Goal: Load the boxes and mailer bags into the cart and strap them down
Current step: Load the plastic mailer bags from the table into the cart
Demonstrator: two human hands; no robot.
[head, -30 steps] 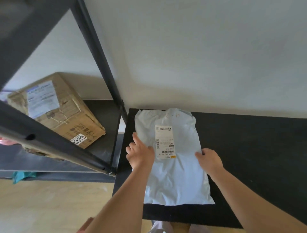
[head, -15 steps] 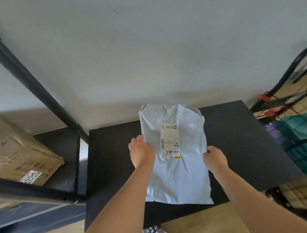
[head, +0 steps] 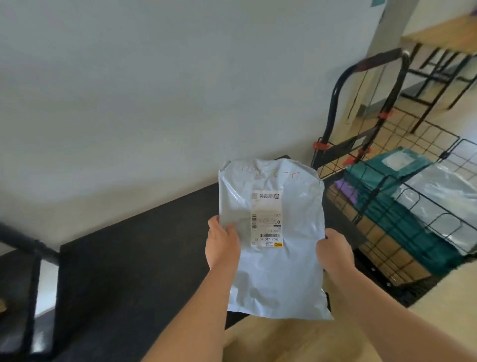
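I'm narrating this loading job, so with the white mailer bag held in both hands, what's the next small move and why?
Probably carry the white mailer bag rightward over the wire cart: the left hand and right hand grip its sides, and the cart stands close by, partly loaded.

Black shelf board (head: 129,258) runs across lower left, matte, back edge against plain white wall (head: 154,90). Black metal upright (head: 32,297) with a slanted rail (head: 23,240) at far left; a 2nd dark shelf surface (head: 11,292) beyond it. Light wood floor (head: 284,341) along bottom and right. Grey column (head: 389,33) upper right. Behind it, wooden tabletop (head: 438,33) on thin black legs (head: 433,77). Small teal scrap (head: 378,2) at top edge, cut off.
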